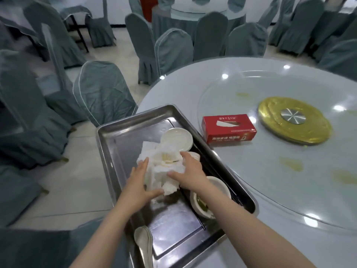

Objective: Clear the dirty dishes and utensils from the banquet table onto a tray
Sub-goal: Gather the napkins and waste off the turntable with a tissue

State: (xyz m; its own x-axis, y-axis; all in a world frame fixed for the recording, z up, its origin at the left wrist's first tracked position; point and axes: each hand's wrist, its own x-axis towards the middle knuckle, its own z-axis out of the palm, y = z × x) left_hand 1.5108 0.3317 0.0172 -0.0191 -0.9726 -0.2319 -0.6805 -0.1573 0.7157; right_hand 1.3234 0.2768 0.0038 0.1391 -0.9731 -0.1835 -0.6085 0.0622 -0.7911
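Steel is what you have under both hands: the tray (116, 136) sits at the near-left edge of the round banquet table (251, 171), partly overhanging it. At the tray's near end lies a white spoon (144, 242). Along its right rim, nearer you, stands a white bowl (210, 196) with greenish leftovers inside. In the tray's middle, your left hand (138, 187) lies flat with fingers extended against the left side of a wad of stained white napkins (164, 163), and your right hand (190, 171) rests on the wad's right side, fingers straight and thumb spread, pressing rather than gripping. Just beyond the wad, still inside the tray, sits a small white plate (176, 139). Right of the tray, on the table's glass turntable, stands a red tissue box (229, 128), and farther right the gold hub (294, 120). Beyond the tray's far left corner stands a grey-covered chair (102, 93).
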